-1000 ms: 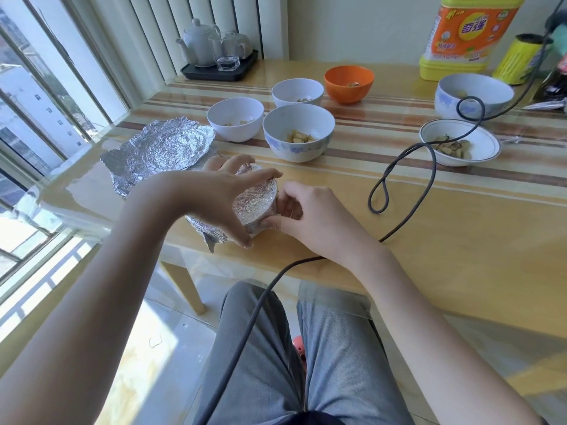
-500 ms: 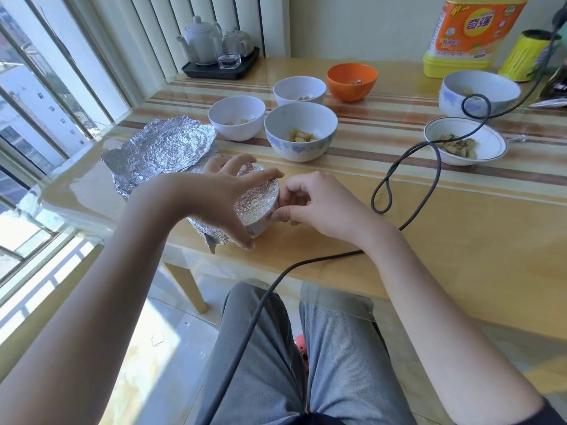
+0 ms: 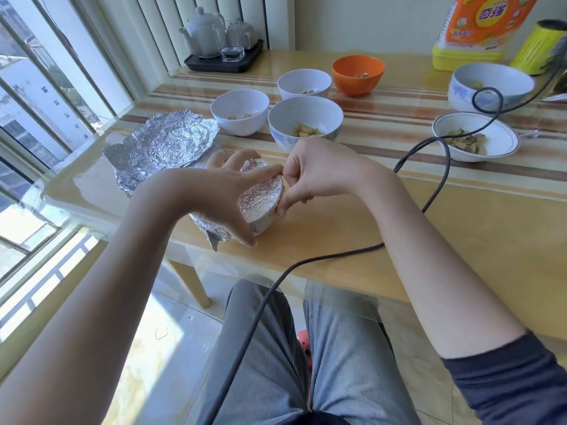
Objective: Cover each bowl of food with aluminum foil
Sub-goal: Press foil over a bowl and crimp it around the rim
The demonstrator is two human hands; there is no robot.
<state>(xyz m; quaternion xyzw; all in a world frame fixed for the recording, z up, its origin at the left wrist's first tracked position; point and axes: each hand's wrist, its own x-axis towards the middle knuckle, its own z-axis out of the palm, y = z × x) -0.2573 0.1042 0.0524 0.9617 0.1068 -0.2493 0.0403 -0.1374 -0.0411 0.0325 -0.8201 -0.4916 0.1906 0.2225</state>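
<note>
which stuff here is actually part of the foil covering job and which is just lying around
Part of the job:
foil-wrapped bowl, gripped by left hand and right hand
spare foil sheet
six uncovered bowls of food, such as the orange bowl and the shallow bowl

Just lying about:
tea set on its tray
orange bottle
black cable

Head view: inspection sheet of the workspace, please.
Surface: wooden table, striped band, glossy.
Job's things: foil-wrapped bowl near front edge; loose foil sheet; six uncovered bowls with food behind, one orange bowl.
Clutter: tea set tray, detergent bottle, yellow-green roll.
Grips: left hand holds the wrapped bowl; right hand pinches foil at its rim.
Cables: black cable across table to lap.
Surroundings: window left, blinds behind.
</note>
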